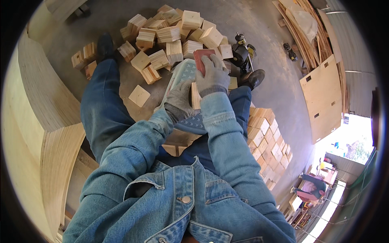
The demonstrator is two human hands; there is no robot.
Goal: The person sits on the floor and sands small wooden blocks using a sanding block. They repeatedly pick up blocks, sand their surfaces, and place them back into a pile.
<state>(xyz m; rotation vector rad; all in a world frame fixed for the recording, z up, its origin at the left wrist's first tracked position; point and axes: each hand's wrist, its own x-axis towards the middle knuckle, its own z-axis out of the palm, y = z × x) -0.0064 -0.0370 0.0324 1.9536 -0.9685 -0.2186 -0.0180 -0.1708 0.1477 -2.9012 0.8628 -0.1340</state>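
Note:
My right hand [214, 77], in a grey knit glove, is closed around a reddish-brown block [203, 58], which looks like a sanding block. My left hand [180, 100], gloved alike, grips the left side of a light plywood block [195, 96] whose layered edge shows between my hands. Part of that block is hidden behind my gloves and sleeve. Under both hands lies a pale blue plastic surface [184, 72] with a raised star-like pattern, between my knees.
Beyond my feet lies a loose heap of plywood blocks [168, 34]. Neatly stacked blocks [267, 146] stand right of my right leg. A black and yellow power tool [241, 52] is by my right foot. Large plywood sheets [48, 93] rise at left; boards [324, 97] lean at right. Another person [314, 188] is far right.

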